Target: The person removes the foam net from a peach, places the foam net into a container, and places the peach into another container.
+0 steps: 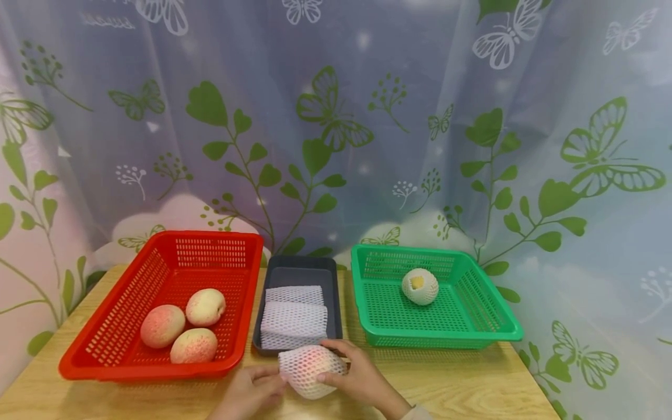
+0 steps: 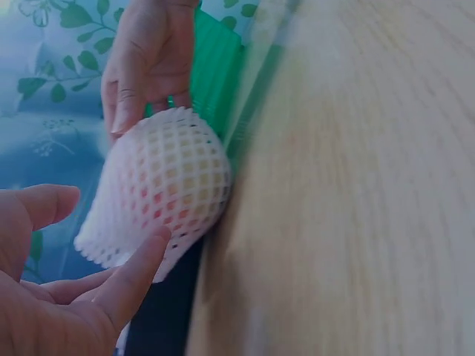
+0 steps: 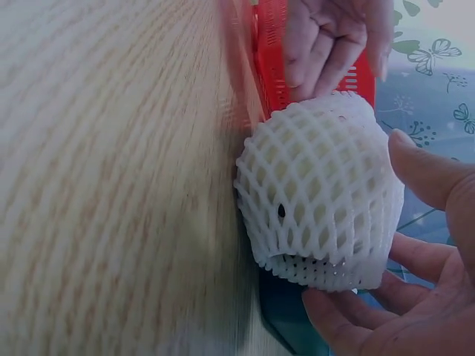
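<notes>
A pink and yellow peach (image 1: 313, 372) sits inside a white foam net sleeve (image 2: 167, 178), held just above the table's front. My right hand (image 1: 362, 376) grips its right end, thumb on the near side and fingers on the far side. At the opposite end my left hand (image 1: 252, 389) has an index fingertip against the net, its thumb standing apart from it in the left wrist view. In the right wrist view the sleeve (image 3: 319, 193) covers most of the fruit, and its open end faces the right hand.
Three bare peaches (image 1: 163, 326) lie in the red basket (image 1: 247, 344) at left. Flat foam net sleeves (image 1: 294, 318) lie in a dark tray (image 1: 336, 280) at the middle. A green basket (image 1: 446, 338) at right holds one netted fruit (image 1: 420, 287). A patterned curtain (image 1: 336, 116) hangs behind.
</notes>
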`<state>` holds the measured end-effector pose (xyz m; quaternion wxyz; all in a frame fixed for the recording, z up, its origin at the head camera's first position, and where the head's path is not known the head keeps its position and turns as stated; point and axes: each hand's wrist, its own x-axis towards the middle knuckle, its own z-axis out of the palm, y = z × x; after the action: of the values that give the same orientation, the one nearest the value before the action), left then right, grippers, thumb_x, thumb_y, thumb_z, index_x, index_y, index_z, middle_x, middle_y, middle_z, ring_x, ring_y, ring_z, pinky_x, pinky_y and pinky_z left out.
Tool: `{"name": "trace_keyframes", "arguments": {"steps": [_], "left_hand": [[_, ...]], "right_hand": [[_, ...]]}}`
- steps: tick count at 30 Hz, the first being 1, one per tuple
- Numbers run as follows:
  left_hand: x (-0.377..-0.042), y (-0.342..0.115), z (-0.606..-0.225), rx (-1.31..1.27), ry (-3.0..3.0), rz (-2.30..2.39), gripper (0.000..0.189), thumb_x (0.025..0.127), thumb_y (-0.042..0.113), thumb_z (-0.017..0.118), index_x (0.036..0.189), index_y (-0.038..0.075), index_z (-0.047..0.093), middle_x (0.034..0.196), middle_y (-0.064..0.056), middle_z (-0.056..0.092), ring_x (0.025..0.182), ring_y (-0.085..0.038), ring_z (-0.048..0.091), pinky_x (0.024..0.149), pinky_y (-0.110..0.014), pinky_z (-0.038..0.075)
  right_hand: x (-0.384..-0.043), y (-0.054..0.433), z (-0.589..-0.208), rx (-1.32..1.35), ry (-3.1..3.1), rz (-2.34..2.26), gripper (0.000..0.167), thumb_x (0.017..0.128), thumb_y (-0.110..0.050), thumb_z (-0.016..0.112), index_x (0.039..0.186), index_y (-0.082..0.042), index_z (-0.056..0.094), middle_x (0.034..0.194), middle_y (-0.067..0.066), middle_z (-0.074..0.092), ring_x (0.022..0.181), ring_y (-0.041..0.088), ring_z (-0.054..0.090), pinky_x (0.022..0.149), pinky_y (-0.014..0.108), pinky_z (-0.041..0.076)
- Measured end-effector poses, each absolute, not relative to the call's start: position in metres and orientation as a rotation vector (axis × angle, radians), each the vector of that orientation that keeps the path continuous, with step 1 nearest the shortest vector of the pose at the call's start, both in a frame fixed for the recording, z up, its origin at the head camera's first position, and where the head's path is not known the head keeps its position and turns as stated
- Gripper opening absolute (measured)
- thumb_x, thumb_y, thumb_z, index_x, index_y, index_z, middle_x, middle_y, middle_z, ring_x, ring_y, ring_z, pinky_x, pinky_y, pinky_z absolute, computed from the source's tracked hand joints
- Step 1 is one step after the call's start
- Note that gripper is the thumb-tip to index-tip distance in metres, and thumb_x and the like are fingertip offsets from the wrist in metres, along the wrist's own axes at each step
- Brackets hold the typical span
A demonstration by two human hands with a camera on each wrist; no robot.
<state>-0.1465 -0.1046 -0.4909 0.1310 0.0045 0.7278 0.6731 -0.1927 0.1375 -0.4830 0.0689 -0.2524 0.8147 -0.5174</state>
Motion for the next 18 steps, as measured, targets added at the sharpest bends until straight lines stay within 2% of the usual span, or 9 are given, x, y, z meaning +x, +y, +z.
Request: {"name": "trace_keyframes", "arguments": {"steps": [6,14,18], "left_hand": [[-0.145,-0.108,-0.478,0.046,2.332,1.903,0.049,0.087,0.017,0.069,0.12,-0.017,0.056,0.105,-0.023,0.068,0.096,-0.029,0.067,0.076,-0.033,0.058],[-0.142,-0.107,-0.465,0.201,2.237,2.029,0.057,0.088,0.015,0.069,0.129,-0.017,0.047,0.119,-0.028,0.061,0.106,-0.034,0.063,0.083,-0.03,0.056],[-0.141,-0.106,-0.455,0.244,2.244,2.091,0.057,0.087,0.012,0.07,0.132,-0.014,0.047,0.123,-0.028,0.058,0.112,-0.036,0.06,0.09,-0.03,0.053]], "right_hand": [[-0.193,0.139,-0.479,-0.761,2.51,-1.527,0.056,0.082,-0.019,0.077,0.13,-0.002,0.055,0.127,0.016,0.057,0.111,0.034,0.056,0.083,0.034,0.054],[-0.194,0.143,-0.473,-0.754,2.539,-1.49,0.056,0.084,-0.023,0.075,0.13,0.001,0.054,0.128,0.018,0.056,0.113,0.04,0.055,0.086,0.054,0.051],[-0.192,0.146,-0.468,-0.75,2.536,-1.52,0.056,0.085,-0.025,0.073,0.131,0.0,0.054,0.129,0.018,0.056,0.115,0.042,0.053,0.09,0.056,0.049]]}}
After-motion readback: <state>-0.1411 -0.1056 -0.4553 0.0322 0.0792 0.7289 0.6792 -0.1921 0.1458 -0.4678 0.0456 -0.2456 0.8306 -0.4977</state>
